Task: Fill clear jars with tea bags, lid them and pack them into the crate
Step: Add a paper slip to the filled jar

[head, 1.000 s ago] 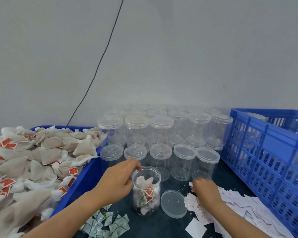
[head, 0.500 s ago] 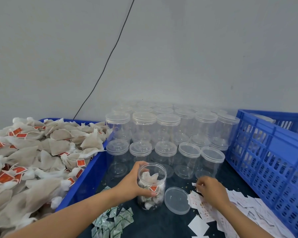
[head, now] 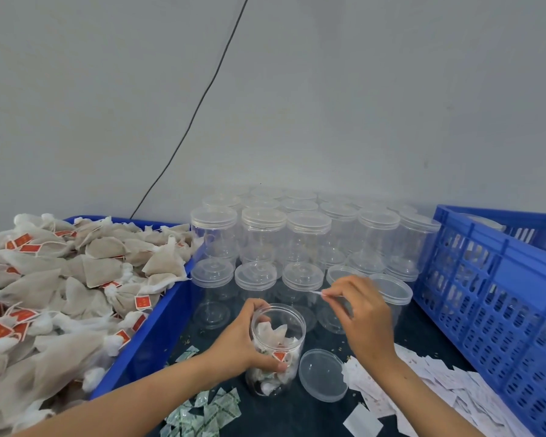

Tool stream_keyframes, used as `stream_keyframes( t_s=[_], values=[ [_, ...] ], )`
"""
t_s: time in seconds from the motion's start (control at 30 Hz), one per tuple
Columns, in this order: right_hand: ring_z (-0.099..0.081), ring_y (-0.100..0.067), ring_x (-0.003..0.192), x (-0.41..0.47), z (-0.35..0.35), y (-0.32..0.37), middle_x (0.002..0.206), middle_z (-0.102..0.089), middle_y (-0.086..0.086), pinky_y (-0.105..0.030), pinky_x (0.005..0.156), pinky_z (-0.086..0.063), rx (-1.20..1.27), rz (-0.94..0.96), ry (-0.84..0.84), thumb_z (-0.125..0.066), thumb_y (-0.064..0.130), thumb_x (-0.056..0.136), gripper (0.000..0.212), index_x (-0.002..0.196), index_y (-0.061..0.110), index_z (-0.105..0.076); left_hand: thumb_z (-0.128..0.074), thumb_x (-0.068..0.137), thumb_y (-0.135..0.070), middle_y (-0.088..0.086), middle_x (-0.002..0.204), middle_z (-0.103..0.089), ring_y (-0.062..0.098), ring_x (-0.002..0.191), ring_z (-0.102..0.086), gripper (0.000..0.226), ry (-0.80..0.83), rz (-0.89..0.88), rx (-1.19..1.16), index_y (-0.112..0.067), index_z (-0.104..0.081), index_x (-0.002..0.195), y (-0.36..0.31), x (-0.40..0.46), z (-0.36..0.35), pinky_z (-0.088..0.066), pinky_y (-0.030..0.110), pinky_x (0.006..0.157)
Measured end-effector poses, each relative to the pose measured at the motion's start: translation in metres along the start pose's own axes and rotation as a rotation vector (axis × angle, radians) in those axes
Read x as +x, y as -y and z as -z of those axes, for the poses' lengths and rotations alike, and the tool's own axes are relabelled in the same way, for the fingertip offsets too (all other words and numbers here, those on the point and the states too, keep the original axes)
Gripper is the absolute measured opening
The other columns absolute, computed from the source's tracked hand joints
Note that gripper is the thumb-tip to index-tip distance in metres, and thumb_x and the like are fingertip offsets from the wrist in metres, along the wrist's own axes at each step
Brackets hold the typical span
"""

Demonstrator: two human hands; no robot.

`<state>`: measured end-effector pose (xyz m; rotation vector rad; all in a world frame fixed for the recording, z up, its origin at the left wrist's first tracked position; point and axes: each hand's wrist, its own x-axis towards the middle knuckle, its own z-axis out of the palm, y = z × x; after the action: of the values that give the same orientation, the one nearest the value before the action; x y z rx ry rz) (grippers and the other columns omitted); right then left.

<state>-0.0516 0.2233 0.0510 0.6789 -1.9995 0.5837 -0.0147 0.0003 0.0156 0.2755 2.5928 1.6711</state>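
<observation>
The left hand (head: 243,345) grips the open jar (head: 276,345) of tea bags upright on the tabletop (head: 297,411), while the right hand (head: 360,313) pinches a small paper slip (head: 317,293), held just above and to the right of the jar's mouth. The slip likely drops down and leftward; the loose lid (head: 322,374) lies touching the jar's right, nearer the right hand.

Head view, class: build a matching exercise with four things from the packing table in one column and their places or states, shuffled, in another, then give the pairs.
Things:
1. open jar
2. loose lid
3. paper slip
4. blue crate

States:
A. lying flat on the table
B. pinched by the right hand
C. standing at the right edge
D. gripped by the left hand

Pairs: 1-D, 2-A, 3-B, 4-C
</observation>
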Motion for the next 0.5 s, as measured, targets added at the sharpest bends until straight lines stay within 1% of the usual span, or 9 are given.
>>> stream_keyframes(
  t_s=[0.07, 0.13, 0.23, 0.27, 0.3, 0.33, 0.4, 0.43, 0.5],
  values=[
    [-0.06, -0.012, 0.074, 0.004, -0.003, 0.015, 0.078, -0.066, 0.003, -0.021, 0.066, -0.051, 0.055, 0.135, 0.064, -0.08, 0.016, 0.071, 0.011, 0.078, 0.012, -0.073, -0.093, 0.057, -0.023, -0.009, 0.122, -0.055, 0.002, 0.111, -0.056, 0.085, -0.005, -0.009, 0.018, -0.042, -0.036, 0.117, -0.002, -0.002, -0.001, -0.045, 0.015, 0.091],
    [-0.059, -0.013, 0.071, 0.005, -0.007, 0.027, 0.076, -0.064, 0.003, -0.023, 0.063, -0.052, 0.111, 0.238, 0.176, -0.083, 0.008, 0.07, 0.014, 0.077, 0.011, -0.071, -0.093, 0.056, -0.023, -0.008, 0.122, -0.056, 0.004, 0.112, -0.056, 0.086, -0.011, -0.028, 0.036, -0.041, -0.036, 0.118, -0.005, -0.005, -0.002, -0.047, 0.025, 0.098],
    [-0.058, -0.013, 0.062, 0.009, -0.012, 0.04, 0.07, -0.063, 0.004, -0.025, 0.053, -0.051, 0.066, 0.316, 0.356, -0.085, 0.003, 0.062, 0.022, 0.068, 0.013, -0.067, -0.093, 0.054, -0.024, -0.005, 0.119, -0.059, 0.01, 0.11, -0.059, 0.09, -0.016, -0.065, 0.08, -0.037, -0.035, 0.121, -0.008, -0.007, -0.004, -0.048, 0.036, 0.1],
    [-0.059, -0.015, 0.063, 0.011, -0.015, 0.044, 0.07, -0.064, 0.003, -0.026, 0.053, -0.051, 0.026, 0.322, 0.439, -0.083, 0.003, 0.062, 0.021, 0.068, 0.014, -0.066, -0.093, 0.054, -0.024, -0.005, 0.117, -0.06, 0.011, 0.11, -0.06, 0.09, -0.014, -0.077, 0.095, -0.037, -0.035, 0.122, -0.009, -0.007, -0.004, -0.049, 0.038, 0.099],
    [-0.061, -0.017, 0.068, 0.012, -0.017, 0.048, 0.076, -0.066, 0.002, -0.027, 0.059, -0.052, -0.013, 0.294, 0.55, -0.079, 0.005, 0.067, 0.016, 0.073, 0.014, -0.067, -0.093, 0.054, -0.025, -0.006, 0.115, -0.061, 0.011, 0.109, -0.061, 0.09, -0.01, -0.087, 0.107, -0.037, -0.035, 0.121, -0.009, -0.008, -0.005, -0.049, 0.04, 0.098],
    [-0.062, -0.018, 0.078, 0.013, -0.019, 0.05, 0.086, -0.068, 0.001, -0.03, 0.068, -0.052, -0.04, 0.239, 0.669, -0.072, 0.008, 0.075, 0.01, 0.081, 0.015, -0.069, -0.093, 0.053, -0.025, -0.007, 0.114, -0.062, 0.012, 0.108, -0.061, 0.09, -0.008, -0.096, 0.117, -0.037, -0.035, 0.121, -0.009, -0.008, -0.005, -0.05, 0.04, 0.097],
    [-0.062, -0.02, 0.093, 0.015, -0.022, 0.051, 0.102, -0.07, 0.001, -0.032, 0.083, -0.049, -0.07, 0.115, 0.888, -0.062, 0.012, 0.084, 0.017, 0.096, 0.019, -0.071, -0.093, 0.054, -0.026, -0.008, 0.113, -0.063, 0.012, 0.108, -0.061, 0.09, -0.01, -0.105, 0.137, -0.038, -0.035, 0.121, -0.01, -0.008, -0.005, -0.049, 0.041, 0.097],
    [-0.063, -0.022, 0.095, 0.017, -0.023, 0.051, 0.104, -0.071, 0.001, -0.033, 0.086, -0.048, -0.092, 0.099, 0.96, -0.061, 0.013, 0.085, 0.022, 0.101, 0.022, -0.072, -0.093, 0.054, -0.026, -0.008, 0.114, -0.062, 0.012, 0.109, -0.06, 0.09, -0.013, -0.107, 0.148, -0.039, -0.034, 0.121, -0.01, -0.008, -0.005, -0.049, 0.04, 0.097],
    [-0.064, -0.024, 0.095, 0.021, -0.023, 0.052, 0.105, -0.071, -0.002, -0.035, 0.086, -0.05, -0.123, 0.116, 1.029, -0.059, 0.013, 0.085, 0.027, 0.105, 0.024, -0.073, -0.093, 0.053, -0.028, -0.009, 0.116, -0.061, 0.01, 0.111, -0.059, 0.091, -0.019, -0.112, 0.169, -0.041, -0.033, 0.12, -0.01, -0.008, -0.006, -0.049, 0.039, 0.097]
  ],
)
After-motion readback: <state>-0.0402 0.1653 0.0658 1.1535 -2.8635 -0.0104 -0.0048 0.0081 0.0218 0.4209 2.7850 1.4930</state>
